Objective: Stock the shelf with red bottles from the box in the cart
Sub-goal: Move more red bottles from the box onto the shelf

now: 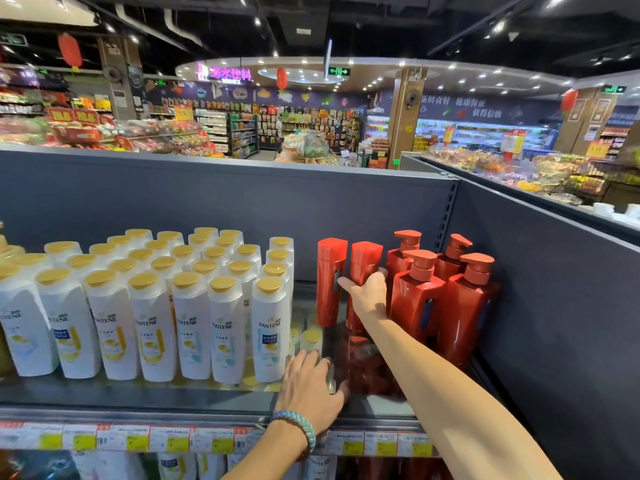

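Both forearms reach up over the price strip (207,439) at the front lip of a dark metal shelf (121,393). Left hand (310,389), a braided band (298,429) on its wrist, lies flat and open on the shelf beside a clear divider (332,355). Right hand (369,294) is wrapped round a red flip-cap bottle (363,268), standing upright. Just left of that grip stands a second red bottle (330,278), touching or nearly so. Right of the grip, four red pump bottles (419,299) stand two by two, hard against the grey side panel (554,323). Left of the divider, white bottles (225,327) with gold caps fill the shelf, seven across the front row. Bare shelf shows only in front of the two flip-cap bottles. Behind the low grey back panel (225,202) lies a supermarket floor with red lanterns (70,50) and a dark ceiling.
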`<state>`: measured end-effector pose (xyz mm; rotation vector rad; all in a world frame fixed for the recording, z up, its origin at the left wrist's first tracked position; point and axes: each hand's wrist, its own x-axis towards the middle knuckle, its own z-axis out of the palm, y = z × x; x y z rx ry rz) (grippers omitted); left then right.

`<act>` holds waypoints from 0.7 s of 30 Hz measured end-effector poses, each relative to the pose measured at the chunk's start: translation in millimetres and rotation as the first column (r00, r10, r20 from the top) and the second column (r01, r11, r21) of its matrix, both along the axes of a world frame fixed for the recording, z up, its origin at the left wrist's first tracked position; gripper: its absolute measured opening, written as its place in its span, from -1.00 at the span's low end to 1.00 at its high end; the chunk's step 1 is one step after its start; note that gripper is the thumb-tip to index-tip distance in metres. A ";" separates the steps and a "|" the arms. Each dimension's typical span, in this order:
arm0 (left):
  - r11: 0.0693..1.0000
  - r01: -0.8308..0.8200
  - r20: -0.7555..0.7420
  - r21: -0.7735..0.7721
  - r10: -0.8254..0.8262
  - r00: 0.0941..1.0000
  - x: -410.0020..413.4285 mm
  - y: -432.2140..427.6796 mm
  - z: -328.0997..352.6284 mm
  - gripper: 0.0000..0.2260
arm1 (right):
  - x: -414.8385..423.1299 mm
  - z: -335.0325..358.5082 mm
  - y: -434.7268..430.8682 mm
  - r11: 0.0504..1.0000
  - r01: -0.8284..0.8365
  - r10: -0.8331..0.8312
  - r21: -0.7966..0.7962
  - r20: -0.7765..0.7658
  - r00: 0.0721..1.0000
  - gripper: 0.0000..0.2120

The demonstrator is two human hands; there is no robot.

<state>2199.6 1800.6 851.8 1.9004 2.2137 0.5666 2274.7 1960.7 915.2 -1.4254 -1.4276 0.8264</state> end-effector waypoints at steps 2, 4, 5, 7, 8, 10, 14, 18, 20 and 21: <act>1.000 -0.002 -0.002 -0.006 0.002 1.000 0.2 -0.1 -0.2 -0.49 | 0.6 -1.3 1.0 1.000 -0.008 0.008 0.004 0.001 1.000 -0.37; 1.000 -0.003 0.000 -0.011 0.003 1.000 0.2 -0.2 0.3 -0.48 | 1.1 -0.9 1.9 1.000 -0.017 0.017 0.001 0.007 1.000 -0.38; 1.000 -0.003 0.001 -0.009 0.003 1.000 0.1 -0.3 0.2 -0.48 | 1.2 -0.5 2.0 1.000 -0.022 0.022 -0.003 0.012 1.000 -0.38; 1.000 -0.004 0.004 -0.003 0.004 1.000 -0.2 -0.3 0.0 -0.48 | 2.0 0.3 1.8 0.999 -0.032 0.033 -0.010 0.026 0.999 -0.38; 1.000 -0.004 0.006 0.003 0.004 1.000 -0.3 -0.4 0.2 -0.48 | 2.3 0.1 2.6 0.999 -0.037 0.038 -0.013 0.036 0.999 -0.38; 1.000 -0.003 0.004 0.010 0.003 1.000 -0.2 -0.4 -0.1 -0.48 | 3.0 0.2 3.4 0.999 -0.047 0.047 -0.018 0.047 0.998 -0.36; 1.000 -0.002 0.008 0.004 0.002 1.000 -0.3 -0.1 -0.9 -0.48 | 3.8 0.8 3.5 0.997 -0.065 0.066 -0.033 0.049 0.997 -0.36; 1.000 -0.002 0.011 0.001 0.002 1.000 -0.3 1.1 -2.3 -0.48 | 3.2 0.3 3.8 0.998 -0.060 0.061 -0.031 0.039 0.997 -0.38; 1.000 -0.002 0.009 0.005 0.002 1.000 -0.6 1.4 -4.0 -0.46 | 2.8 0.7 4.0 0.998 -0.057 0.058 -0.037 0.041 0.997 -0.37; 1.000 -0.003 0.008 0.007 0.003 1.000 -1.0 1.2 -4.6 -0.46 | 2.6 0.9 4.3 0.998 -0.058 0.060 -0.039 0.046 0.997 -0.36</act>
